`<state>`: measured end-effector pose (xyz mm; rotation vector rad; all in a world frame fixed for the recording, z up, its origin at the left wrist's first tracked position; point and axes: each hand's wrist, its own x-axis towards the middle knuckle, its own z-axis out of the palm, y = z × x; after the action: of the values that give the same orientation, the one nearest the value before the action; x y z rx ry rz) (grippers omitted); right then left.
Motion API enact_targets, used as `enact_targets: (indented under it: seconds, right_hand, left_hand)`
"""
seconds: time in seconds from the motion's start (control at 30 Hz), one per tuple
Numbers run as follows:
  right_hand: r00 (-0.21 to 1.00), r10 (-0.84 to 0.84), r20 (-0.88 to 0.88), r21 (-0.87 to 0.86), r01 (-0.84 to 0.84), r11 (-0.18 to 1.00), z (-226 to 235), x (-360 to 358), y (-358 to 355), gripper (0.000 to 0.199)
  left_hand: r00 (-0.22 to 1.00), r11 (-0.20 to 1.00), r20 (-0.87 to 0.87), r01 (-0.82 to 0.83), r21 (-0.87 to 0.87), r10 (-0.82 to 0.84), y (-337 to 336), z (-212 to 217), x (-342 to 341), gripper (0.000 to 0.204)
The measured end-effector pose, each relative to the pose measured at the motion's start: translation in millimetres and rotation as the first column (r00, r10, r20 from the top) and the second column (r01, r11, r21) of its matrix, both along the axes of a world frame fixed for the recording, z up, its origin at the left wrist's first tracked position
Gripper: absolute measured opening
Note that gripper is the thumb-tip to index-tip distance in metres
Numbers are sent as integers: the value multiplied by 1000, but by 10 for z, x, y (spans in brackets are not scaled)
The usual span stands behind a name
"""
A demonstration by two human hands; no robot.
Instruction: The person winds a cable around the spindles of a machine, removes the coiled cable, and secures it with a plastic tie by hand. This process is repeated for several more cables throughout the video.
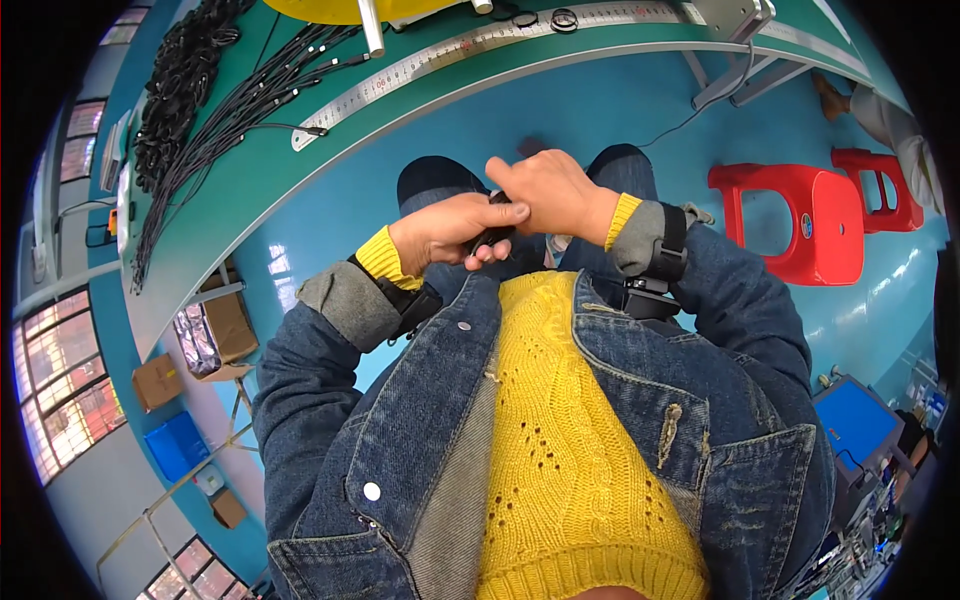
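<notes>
While the person is seated with the knees drawn up below the table (pixel 300 190), a small black object (pixel 492 234) is gripped between both hands just above the lap. The left hand (pixel 450 232) is closed around the lower part of the object, its thumb laid across the top and its fingers curled beneath. The right hand (pixel 548 192) is also closed, pressed down over the object's upper end, so that only a short dark stretch is seen between the two. What kind of part it is cannot be told from this view; it may be a plug or a short length of cable.

On the green table, well apart from the hands, a bundle of black cables (pixel 225 110) is spread out, with a heap of coiled ones (pixel 180 75) farther off at the table's far edge. A long steel ruler (pixel 480 45) is fixed along the near edge, and part of a yellow object (pixel 340 8) is seen beyond it. Two red plastic stools (pixel 800 220) are stood on the blue floor to the person's right, and cardboard boxes (pixel 225 325) are kept under the table.

Judging by this, the work is taken to be midway on a single piece: one item is in hand, many cables are laid out, and nothing shows which are finished.
</notes>
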<state>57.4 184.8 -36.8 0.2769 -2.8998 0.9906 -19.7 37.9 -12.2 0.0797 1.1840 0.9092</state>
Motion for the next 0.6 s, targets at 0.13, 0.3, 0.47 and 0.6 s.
enact_targets:
  seconds: [0.13,0.3,0.47,0.6]
  right_hand:
    - [992,117,56,79,-121,990,24,-35,6,18]
    - [991,-31,132,-521,96,848,-164,-33,-60,21]
    - [991,37,131,-160,-15,987,-13,-5,-79,16]
    - [997,50,66,-27,-48,998,-71,-60,-84,16]
  left_hand:
    - [999,990,-14,-39,136,41,-66,-113,98,41]
    - [997,960,-37,-55,274,67,-124,-90,23,37]
    - [998,992,51,33,120,-39,-140,-181,-48,36]
    - [995,982,71,52,181,-66,-153,-195,-48,33]
